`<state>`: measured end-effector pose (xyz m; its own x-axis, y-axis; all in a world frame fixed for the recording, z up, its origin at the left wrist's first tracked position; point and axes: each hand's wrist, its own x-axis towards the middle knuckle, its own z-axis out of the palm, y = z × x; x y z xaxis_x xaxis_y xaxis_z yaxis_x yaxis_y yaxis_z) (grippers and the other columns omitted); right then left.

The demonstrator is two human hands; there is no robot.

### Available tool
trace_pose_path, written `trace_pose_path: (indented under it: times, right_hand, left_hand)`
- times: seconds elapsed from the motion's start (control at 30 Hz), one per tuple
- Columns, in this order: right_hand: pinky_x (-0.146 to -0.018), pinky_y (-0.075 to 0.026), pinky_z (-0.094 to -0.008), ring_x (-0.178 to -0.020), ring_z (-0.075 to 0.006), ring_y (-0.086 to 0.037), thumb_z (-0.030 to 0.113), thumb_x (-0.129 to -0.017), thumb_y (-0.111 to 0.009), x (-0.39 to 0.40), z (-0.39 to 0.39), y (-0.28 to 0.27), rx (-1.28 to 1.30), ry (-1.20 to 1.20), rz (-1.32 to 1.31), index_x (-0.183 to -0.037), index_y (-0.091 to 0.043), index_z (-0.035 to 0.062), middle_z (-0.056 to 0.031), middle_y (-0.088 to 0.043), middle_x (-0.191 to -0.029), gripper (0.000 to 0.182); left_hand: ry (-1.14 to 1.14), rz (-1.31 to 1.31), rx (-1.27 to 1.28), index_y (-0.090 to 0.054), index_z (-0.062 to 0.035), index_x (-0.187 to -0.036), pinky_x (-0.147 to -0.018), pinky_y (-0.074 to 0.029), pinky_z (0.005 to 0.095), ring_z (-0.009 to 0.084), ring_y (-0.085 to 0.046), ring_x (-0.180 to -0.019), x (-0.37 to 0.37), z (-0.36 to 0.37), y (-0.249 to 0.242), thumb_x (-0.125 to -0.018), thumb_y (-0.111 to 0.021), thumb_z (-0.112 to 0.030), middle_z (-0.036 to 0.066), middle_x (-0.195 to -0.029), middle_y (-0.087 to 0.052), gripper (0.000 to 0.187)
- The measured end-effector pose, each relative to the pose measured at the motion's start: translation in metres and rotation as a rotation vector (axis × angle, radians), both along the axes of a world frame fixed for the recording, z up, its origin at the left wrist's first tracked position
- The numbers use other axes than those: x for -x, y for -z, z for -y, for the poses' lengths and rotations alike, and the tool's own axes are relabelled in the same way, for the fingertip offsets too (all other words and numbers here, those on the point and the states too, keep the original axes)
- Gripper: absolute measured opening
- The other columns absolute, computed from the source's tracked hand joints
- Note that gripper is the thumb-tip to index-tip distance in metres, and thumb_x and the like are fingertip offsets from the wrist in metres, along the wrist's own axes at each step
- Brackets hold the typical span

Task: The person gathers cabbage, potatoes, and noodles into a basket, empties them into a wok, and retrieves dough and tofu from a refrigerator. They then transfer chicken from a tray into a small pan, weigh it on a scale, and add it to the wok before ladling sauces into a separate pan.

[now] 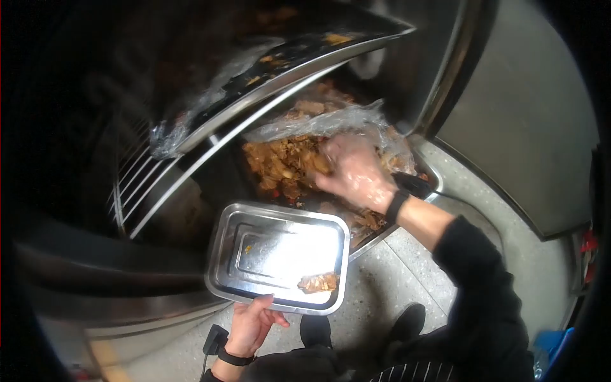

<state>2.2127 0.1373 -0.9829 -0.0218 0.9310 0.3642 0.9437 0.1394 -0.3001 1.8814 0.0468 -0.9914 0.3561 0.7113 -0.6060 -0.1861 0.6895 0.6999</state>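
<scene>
A shallow metal tray (280, 242) rests in my left hand (253, 323), with the thumb over its near rim and the fingers below. One brown piece of food (318, 283) lies at the tray's right end, and a tiny yellow scrap near its left. My right hand (358, 172), wet and slightly blurred, reaches into a large metal pan (435, 181) of cooked brown food (280, 162). Its fingers are bent at the pieces; what lies between them cannot be made out. Crumpled clear plastic film (318, 124) lies across the food behind that hand.
A white wire rack (184, 175) and an upper pan (299, 67) with film hang over the larger pan inside a dark cabinet. Its door (528, 121) stands open at the right. Below are speckled floor tiles (407, 254) and two dark shoes.
</scene>
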Motion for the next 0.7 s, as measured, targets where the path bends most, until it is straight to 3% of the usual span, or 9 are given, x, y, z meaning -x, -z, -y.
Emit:
trace_pose_path:
  times: [0.07,0.2,0.27,0.33,0.37,0.4,0.47,0.53,0.7]
  right_hand:
    - [-0.084,-0.045,-0.0455,-0.09,-0.0318,-0.059,0.049,-0.085,-0.061,0.005,0.023,0.006,-0.133,-0.153,-0.039,-0.093,-0.064,-0.0015,-0.0168,-0.062,-0.087,0.051]
    - [-0.08,-0.047,-0.0417,-0.077,-0.0282,-0.061,0.05,-0.08,-0.071,0.016,0.047,0.009,0.132,-0.508,-0.291,-0.095,-0.068,0.0026,-0.0148,-0.065,-0.081,0.049]
    - [-0.076,-0.049,-0.0383,-0.077,-0.0233,-0.061,0.047,-0.083,-0.072,0.021,0.053,0.014,0.393,-0.418,-0.651,-0.096,-0.066,0.0031,-0.013,-0.067,-0.086,0.046]
    - [-0.072,-0.05,-0.0327,-0.079,-0.0201,-0.062,0.04,-0.085,-0.073,0.023,0.053,0.018,0.427,-0.343,-1.107,-0.105,-0.062,0.0011,-0.0125,-0.067,-0.093,0.045]
    - [-0.069,-0.05,-0.0294,-0.081,-0.0203,-0.063,0.034,-0.085,-0.074,0.02,0.054,0.022,0.601,-0.268,-1.574,-0.112,-0.056,-0.0021,-0.0116,-0.066,-0.096,0.049]
    - [-0.067,-0.05,-0.0297,-0.084,-0.0238,-0.065,0.03,-0.089,-0.068,0.022,0.051,0.023,0.557,-0.251,-1.805,-0.115,-0.052,-0.0044,-0.0147,-0.066,-0.098,0.046]
    - [-0.069,-0.051,-0.0344,-0.092,-0.0285,-0.065,0.024,-0.091,-0.062,0.011,0.046,0.017,0.632,-0.355,-2.024,-0.12,-0.048,0.001,-0.0175,-0.063,-0.104,0.04]
    - [-0.071,-0.052,-0.0354,-0.093,-0.0305,-0.065,0.025,-0.093,-0.057,0.006,0.046,0.018,0.597,-0.264,-2.069,-0.119,-0.048,-0.0007,-0.0197,-0.063,-0.106,0.037]
    - [-0.072,-0.053,-0.0344,-0.098,-0.029,-0.066,0.026,-0.09,-0.062,0.021,0.052,0.013,0.489,-0.275,-1.995,-0.12,-0.045,-0.0046,-0.0221,-0.064,-0.107,0.046]
  left_hand:
    - [-0.024,-0.026,-0.032,-0.051,0.0088,-0.114,-0.06,-0.059,0.0422,0.0276,-0.066,-0.061,-0.002,-0.002,0.002,-0.09,-0.056,-0.005,0.019,-0.095,-0.065,0.027]
    - [-0.014,-0.006,-0.055,-0.051,0.0094,-0.113,-0.06,-0.059,0.0428,0.0272,-0.066,-0.061,-0.011,-0.01,0.008,-0.092,-0.053,-0.004,0.018,-0.093,-0.065,0.025]
    - [-0.042,0.034,-0.066,-0.05,0.0096,-0.114,-0.059,-0.059,0.0421,0.0268,-0.066,-0.061,-0.017,-0.012,0.003,-0.092,-0.053,-0.004,0.018,-0.092,-0.065,0.026]
    - [-0.034,0.034,-0.059,-0.05,0.0088,-0.115,-0.059,-0.059,0.0418,0.0267,-0.066,-0.062,-0.014,-0.013,0.008,-0.092,-0.053,-0.003,0.018,-0.094,-0.065,0.027]
    - [-0.026,0.036,-0.05,-0.049,0.0079,-0.117,-0.059,-0.059,0.0414,0.0266,-0.066,-0.062,-0.012,-0.013,0.01,-0.092,-0.053,-0.003,0.018,-0.096,-0.065,0.028]
    - [-0.025,0.037,-0.047,-0.049,0.0079,-0.117,-0.059,-0.059,0.0414,0.0266,-0.066,-0.062,-0.012,-0.012,0.01,-0.092,-0.053,-0.003,0.018,-0.096,-0.065,0.028]
    - [-0.058,0.023,-0.048,-0.048,0.0063,-0.12,-0.059,-0.06,0.0409,0.0267,-0.066,-0.062,-0.013,-0.011,0.009,-0.092,-0.053,-0.004,0.019,-0.1,-0.064,0.03]
    - [-0.052,0.032,-0.05,-0.047,0.006,-0.121,-0.059,-0.06,0.0407,0.0269,-0.066,-0.062,-0.015,-0.011,0.007,-0.092,-0.053,-0.004,0.019,-0.102,-0.064,0.031]
    - [-0.035,0.031,-0.056,-0.047,0.0064,-0.121,-0.058,-0.059,0.0406,0.027,-0.066,-0.062,-0.016,-0.01,0.001,-0.092,-0.053,-0.004,0.02,-0.101,-0.064,0.032]
